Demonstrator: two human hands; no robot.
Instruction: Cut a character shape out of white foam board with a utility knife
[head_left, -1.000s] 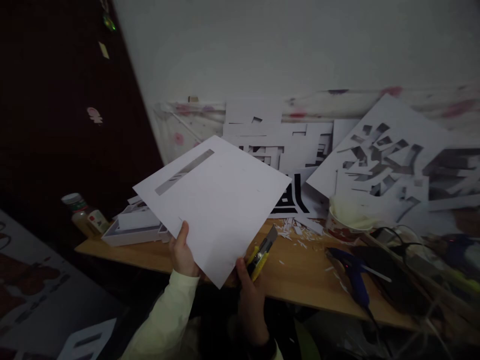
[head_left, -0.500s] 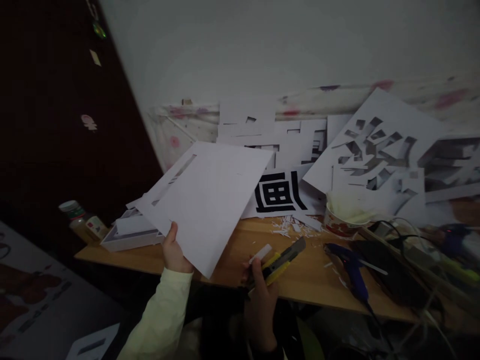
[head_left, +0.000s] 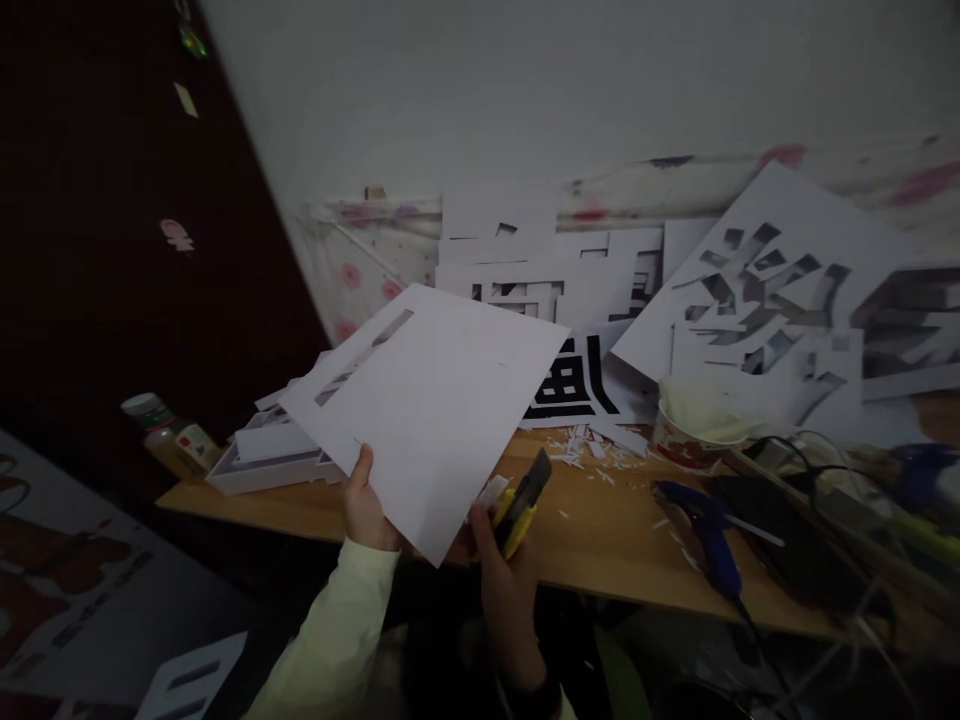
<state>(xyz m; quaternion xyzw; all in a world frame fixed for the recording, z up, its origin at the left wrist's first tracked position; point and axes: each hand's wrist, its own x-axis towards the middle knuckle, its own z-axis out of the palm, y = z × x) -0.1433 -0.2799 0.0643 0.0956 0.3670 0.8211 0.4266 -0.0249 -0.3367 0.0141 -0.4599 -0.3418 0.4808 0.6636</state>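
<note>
My left hand (head_left: 370,508) grips a large white board (head_left: 435,410) by its lower left edge, thumb on top. A long slot is cut near the board's upper left side, and the board is tilted above the desk. My right hand (head_left: 504,580) is closed around a yellow and black utility knife (head_left: 519,512) with its blade pointing up to the right. A small white piece (head_left: 491,492) shows between the fingers of that hand, close to the board's lower right edge. Behind the board, a sheet with a black printed character (head_left: 570,380) is partly covered.
White paper scraps (head_left: 592,445) lie on the wooden desk (head_left: 592,540). To the right are a paper bowl (head_left: 694,440), a blue glue gun (head_left: 709,540) and cables. Cut-out boards (head_left: 765,280) lean at the back. A bottle (head_left: 172,435) and white tray (head_left: 262,470) stand left.
My right hand has moved left and up toward the board, and the knife now points more steeply upward. The board and my left hand have shifted slightly right in view.
</note>
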